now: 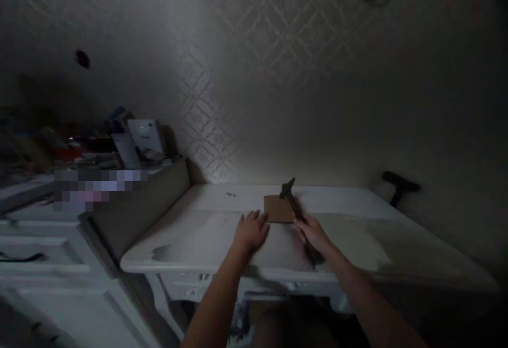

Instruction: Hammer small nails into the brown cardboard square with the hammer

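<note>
My right hand is wrapped around the wooden handle of a hammer. The dark hammer head is raised at the far end, over a small flat brown board lying on the white table. To the left of the board, my left hand lies palm down with its fingers stretched out. Its fingertips are at the board's lower left corner; whether they press on it I cannot tell. Much of the board's right side is hidden behind the hammer and my right hand.
A white cabinet stands left of the table, its top cluttered with several items and a white box. Behind the table rises a patterned wall. A dark T-shaped handle shows past the right edge. Dark marks spot the tabletop.
</note>
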Demonstrator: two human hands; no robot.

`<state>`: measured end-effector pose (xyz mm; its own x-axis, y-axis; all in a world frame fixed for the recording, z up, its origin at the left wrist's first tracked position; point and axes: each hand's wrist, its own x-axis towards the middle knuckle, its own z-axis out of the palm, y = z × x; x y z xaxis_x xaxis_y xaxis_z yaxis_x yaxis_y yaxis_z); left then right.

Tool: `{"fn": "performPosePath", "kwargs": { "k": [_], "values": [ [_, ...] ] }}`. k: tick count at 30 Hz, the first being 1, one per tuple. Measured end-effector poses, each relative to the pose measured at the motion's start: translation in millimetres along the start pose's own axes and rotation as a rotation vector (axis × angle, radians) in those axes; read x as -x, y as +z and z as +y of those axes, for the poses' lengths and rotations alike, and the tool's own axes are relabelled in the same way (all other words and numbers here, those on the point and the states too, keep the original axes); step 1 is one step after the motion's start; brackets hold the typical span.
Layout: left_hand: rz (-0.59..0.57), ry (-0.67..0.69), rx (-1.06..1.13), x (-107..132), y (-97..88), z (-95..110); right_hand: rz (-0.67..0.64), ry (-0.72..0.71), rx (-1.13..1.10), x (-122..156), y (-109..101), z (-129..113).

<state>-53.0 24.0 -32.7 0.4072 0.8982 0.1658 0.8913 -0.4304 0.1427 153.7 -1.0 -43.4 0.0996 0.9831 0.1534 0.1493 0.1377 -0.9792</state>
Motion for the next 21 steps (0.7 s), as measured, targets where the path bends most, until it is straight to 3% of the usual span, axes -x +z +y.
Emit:
{"fn": "performPosePath", "kwargs": {
  "k": [5, 14, 21],
  "values": [
    [-0.002, -0.001, -0.016, 1, -1.6, 0, -0.012, -0.042, 0.028, 1, 5, -1],
    [-0.016, -0.002, -0.021, 0, -2.3, 0, -0.174, -0.068, 0.112, 1, 15, -6],
    [-0.039, -0.01, -0.02, 3, -7.9, 3, -0.147, -0.098, 0.101, 4, 13, -11]
  ]
}}
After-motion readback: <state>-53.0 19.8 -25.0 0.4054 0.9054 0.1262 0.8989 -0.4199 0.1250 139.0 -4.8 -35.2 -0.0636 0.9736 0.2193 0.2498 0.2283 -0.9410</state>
